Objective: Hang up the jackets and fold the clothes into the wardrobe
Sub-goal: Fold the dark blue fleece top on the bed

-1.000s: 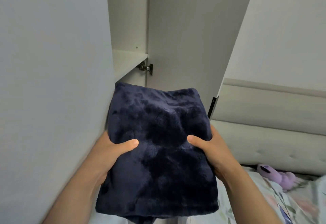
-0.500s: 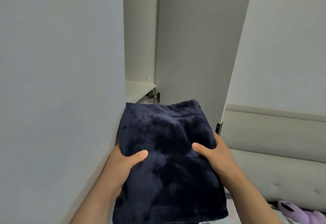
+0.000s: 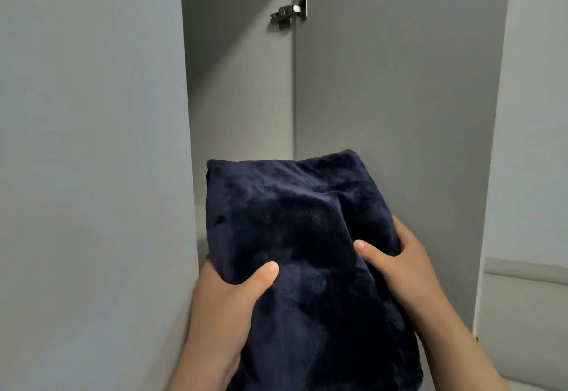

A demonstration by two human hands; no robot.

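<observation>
A folded dark navy plush garment (image 3: 301,237) is held up in front of the open wardrobe compartment (image 3: 239,98). My left hand (image 3: 224,307) grips its left edge, thumb on top and fingers hidden underneath. My right hand (image 3: 399,264) grips its right edge the same way. The garment's far end points into the wardrobe opening and covers the shelf below it.
The wardrobe's left door (image 3: 92,160) stands close on my left. Its open right door (image 3: 399,98) carries a metal hinge (image 3: 290,12) near the top. A padded beige headboard (image 3: 522,313) is at the lower right, under a pale wall (image 3: 538,113).
Both hands have carried the garment up and toward the wardrobe opening. The view has risen: the shelf and bed are out of sight and an upper hinge shows.
</observation>
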